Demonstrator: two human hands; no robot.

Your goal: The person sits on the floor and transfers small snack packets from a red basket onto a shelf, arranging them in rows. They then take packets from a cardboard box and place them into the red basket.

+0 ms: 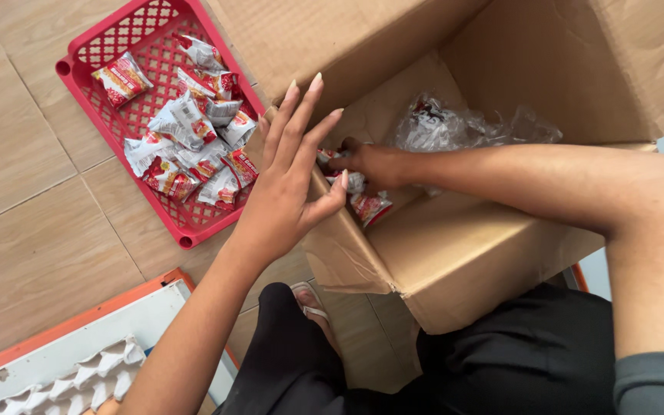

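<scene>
While my right hand [374,164] is deep inside the cardboard box [455,253], I think the best way is to gather only a few small packets [363,201] at once, so none slips out when the hand comes up past the flap. My right fingers are curled around red and white packets; the grip looks closed on them, though the fingertips are partly hidden by the flap, so I cannot tell how many it holds. Just behind this hand, further into the box, lies a crumpled clear plastic bag [463,127].

My left hand [290,180] is spread wide, fingers straight and apart. It holds nothing; the palm and thumb press against the box flap [340,246] and push it outward, just beside the right hand. I judge this is useful, because the flap would otherwise fold back over the opening.

To the left of my open hand, near but not touching it, the red basket [78,73] sits on the tiled floor [24,253], with more of the same packets piled in it.
</scene>
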